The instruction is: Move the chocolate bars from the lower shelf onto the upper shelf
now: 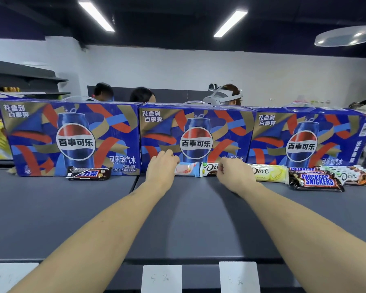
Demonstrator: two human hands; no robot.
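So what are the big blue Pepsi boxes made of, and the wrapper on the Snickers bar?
The Pepsi boxes look like printed cardboard with a slightly glossy coat: flat faces, sharp folded edges and a soft sheen. The Snickers bar seems wrapped in thin shiny plastic film; it crinkles, catches light, and has a crimped, zigzag end. What lies under the print can't be seen.

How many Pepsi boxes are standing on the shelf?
3. The left box, the middle box behind both hands, and the right box stand side by side along the back of the shelf. More may be hidden behind them.
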